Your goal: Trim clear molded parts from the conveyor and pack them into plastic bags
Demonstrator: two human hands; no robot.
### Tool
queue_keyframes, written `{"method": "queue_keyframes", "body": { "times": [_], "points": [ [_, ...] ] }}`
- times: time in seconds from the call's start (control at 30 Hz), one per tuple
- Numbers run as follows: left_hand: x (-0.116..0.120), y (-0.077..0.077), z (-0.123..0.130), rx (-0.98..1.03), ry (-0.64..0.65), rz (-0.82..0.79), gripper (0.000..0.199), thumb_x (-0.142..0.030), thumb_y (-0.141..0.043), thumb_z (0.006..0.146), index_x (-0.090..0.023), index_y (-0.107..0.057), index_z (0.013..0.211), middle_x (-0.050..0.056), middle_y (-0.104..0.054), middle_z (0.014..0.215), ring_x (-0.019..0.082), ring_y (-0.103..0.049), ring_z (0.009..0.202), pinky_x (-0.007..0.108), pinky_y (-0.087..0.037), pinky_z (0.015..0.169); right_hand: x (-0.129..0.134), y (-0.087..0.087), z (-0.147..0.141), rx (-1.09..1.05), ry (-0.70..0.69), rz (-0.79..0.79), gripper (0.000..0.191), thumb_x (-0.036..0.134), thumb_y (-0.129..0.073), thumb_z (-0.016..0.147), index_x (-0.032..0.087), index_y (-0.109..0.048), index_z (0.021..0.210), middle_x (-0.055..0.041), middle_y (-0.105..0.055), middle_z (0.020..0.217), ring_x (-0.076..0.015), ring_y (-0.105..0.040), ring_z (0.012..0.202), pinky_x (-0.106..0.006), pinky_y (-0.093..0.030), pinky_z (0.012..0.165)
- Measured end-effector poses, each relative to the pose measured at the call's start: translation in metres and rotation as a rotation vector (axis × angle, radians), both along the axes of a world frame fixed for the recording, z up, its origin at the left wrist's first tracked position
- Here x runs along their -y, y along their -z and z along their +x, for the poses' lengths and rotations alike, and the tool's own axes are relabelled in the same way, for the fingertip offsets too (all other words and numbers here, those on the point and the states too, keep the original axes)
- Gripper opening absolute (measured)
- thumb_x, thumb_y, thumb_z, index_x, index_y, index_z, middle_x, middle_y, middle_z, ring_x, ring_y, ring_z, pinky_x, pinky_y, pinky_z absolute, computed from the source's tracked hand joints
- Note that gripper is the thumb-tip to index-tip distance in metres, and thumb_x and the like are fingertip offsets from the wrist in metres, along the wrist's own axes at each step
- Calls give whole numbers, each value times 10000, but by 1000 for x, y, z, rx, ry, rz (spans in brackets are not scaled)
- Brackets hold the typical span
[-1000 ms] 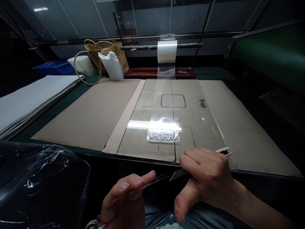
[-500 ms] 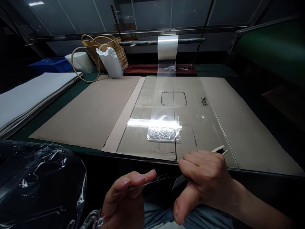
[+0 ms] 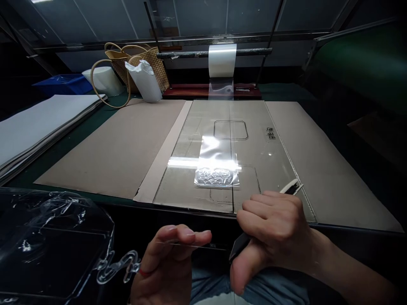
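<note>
Head view: I count two hands, one thin clear sheet (image 3: 212, 246) and one flat-bladed tool (image 3: 238, 247). The left hand (image 3: 170, 262) is closed on the clear sheet, its fingers bent along the sheet. The right hand (image 3: 270, 224) is wrapped around the tool; the flat blade emerges beside the thumb, the pale end above the knuckles. I read the clear sheet as edge-on, in front of the table edge, extending from the left hand toward the blade; I cannot tell whether they touch. On the table I count one glass panel (image 3: 276, 173), one film roll (image 3: 221, 61) on one bar (image 3: 254, 51), and one woven bag (image 3: 159, 70).
</note>
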State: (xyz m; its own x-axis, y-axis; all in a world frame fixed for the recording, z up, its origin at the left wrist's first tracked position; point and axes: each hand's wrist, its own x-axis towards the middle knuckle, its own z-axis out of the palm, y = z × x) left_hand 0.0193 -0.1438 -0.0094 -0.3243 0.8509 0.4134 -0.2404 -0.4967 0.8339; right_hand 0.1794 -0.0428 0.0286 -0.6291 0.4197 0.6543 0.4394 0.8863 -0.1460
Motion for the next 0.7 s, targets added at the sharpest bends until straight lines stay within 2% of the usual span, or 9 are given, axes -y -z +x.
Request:
{"method": "queue_keyframes", "body": {
  "times": [0.13,0.3,0.5,0.7],
  "points": [
    [3,3,-2,5,-6,-17,517,-466,-579,771,-169,-540,1192,47,-642,994,223,-645,895,283,-520,838,0,1,0,-17,-10,4,669,755,-393,702,166,-301,398,53,-282,392,-69,-223,414,-271,-141,472],
    [1,3,-2,-18,7,0,501,-453,-560,787,-169,-534,1199,50,-639,992,215,-641,900,282,-503,866,1,2,0,-28,1,-3,677,769,-383,691,167,-298,395,54,-279,393,-69,-228,409,-271,-138,470],
    [3,4,-4,-2,14,-17,497,-449,-576,776,-175,-544,1190,58,-644,976,223,-650,875,291,-525,829,1,1,1,-20,-8,-2,675,755,-390,704,164,-300,391,54,-276,385,-68,-224,405,-267,-132,465],
    [3,5,-6,-27,97,-16,588,-511,-557,767,-159,-508,1236,75,-641,1010,226,-641,910,269,-509,852,2,1,-1,-37,-75,-41,677,743,-394,714,161,-277,388,60,-246,386,-63,-208,402,-271,-117,464]
  ]
}}
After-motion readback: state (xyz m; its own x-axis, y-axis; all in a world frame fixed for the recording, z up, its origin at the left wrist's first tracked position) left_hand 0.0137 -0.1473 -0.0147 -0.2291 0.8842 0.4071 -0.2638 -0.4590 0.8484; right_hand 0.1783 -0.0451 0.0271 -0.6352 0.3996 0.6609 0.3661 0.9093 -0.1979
